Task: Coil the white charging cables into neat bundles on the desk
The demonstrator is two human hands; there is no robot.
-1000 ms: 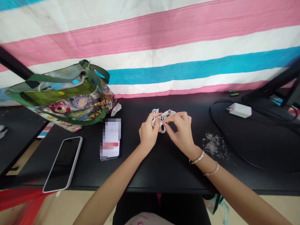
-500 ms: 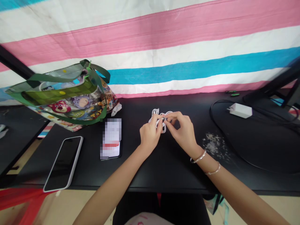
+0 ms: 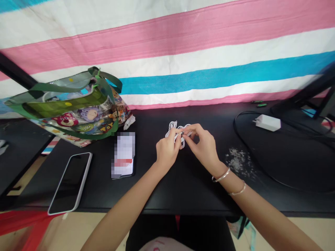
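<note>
A coiled white cable [image 3: 171, 125] is held just above or on the black table, its loops bunched between my two hands. My left hand [image 3: 167, 146] is closed around the near side of the bundle, thumb and index finger pinching it. A small black tie [image 3: 182, 134] crosses the white strands at the middle. My right hand [image 3: 202, 141] pinches at that tie with thumb and index finger. The fingers hide part of the loops and of the tie.
On the left are a white-cased phone [image 3: 70, 183], a second phone [image 3: 123, 153] with its screen lit, and a green-handled clear bag [image 3: 86, 118]. On the right lie a white charger plug [image 3: 267, 122], a black cable [image 3: 258, 164] and pale crumbs [image 3: 239, 160].
My right fingertips have shifted very slightly at the black tie. Both hands otherwise keep their place and their pinch on the bundle.
</note>
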